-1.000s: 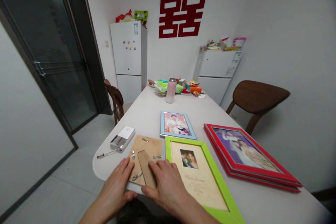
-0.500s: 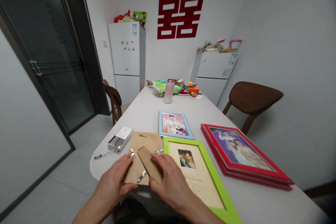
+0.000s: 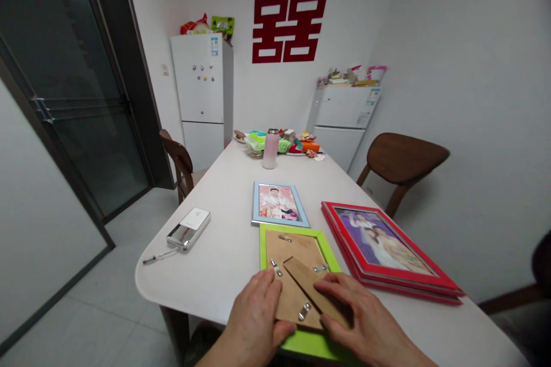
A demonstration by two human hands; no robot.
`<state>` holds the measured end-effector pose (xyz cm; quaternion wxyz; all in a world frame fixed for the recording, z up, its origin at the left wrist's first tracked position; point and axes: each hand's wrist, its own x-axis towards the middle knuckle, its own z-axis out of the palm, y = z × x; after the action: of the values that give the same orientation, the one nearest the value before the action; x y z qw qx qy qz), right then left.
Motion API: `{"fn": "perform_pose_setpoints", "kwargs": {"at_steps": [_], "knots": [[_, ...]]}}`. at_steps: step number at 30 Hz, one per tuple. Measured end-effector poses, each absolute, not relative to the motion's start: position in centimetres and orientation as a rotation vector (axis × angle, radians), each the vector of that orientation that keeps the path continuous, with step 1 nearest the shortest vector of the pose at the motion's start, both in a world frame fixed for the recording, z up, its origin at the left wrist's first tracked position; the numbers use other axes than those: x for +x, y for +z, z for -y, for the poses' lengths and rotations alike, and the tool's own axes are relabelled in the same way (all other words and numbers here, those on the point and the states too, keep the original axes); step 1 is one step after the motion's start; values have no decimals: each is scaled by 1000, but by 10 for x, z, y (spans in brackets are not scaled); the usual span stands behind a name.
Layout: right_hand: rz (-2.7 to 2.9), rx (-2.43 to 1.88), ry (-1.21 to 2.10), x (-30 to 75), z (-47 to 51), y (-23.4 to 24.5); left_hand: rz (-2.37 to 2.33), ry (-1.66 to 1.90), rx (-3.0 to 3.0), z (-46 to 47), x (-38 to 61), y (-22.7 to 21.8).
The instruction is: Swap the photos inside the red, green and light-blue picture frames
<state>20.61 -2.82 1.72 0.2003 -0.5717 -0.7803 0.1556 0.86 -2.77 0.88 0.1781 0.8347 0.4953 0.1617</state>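
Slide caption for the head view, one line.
Left hand and right hand hold a brown backing board over a green frame.

Pink bottle point(image 3: 271, 152) near colourful packets point(image 3: 283, 146)

In the lower middle, the left hand point(image 3: 258, 309) and right hand point(image 3: 365, 315) are holding a face-down frame point(image 3: 297, 249) over another frame point(image 3: 264, 243). Just behind, a third frame point(image 3: 278, 205) is lying on the table point(image 3: 226, 206). A stack of frames point(image 3: 387, 243) is sitting lower right, and a gadget point(image 3: 189, 230) with a cord point(image 3: 166, 254) is lying lower left. Farther back, a bottle point(image 3: 271, 152) is standing before a pile of packets point(image 3: 310, 148). One fridge point(image 3: 198, 92) is standing at the back left, a second fridge point(image 3: 342, 106) at the back right.
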Motion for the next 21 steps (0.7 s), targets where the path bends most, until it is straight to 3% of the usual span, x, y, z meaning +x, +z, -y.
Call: {"fn": "perform_pose_setpoints", "kwargs": {"at_steps": [21], "knots": [[2188,-1641,159,216,31,-13,-1290,392,2336,27,13,6]]}}
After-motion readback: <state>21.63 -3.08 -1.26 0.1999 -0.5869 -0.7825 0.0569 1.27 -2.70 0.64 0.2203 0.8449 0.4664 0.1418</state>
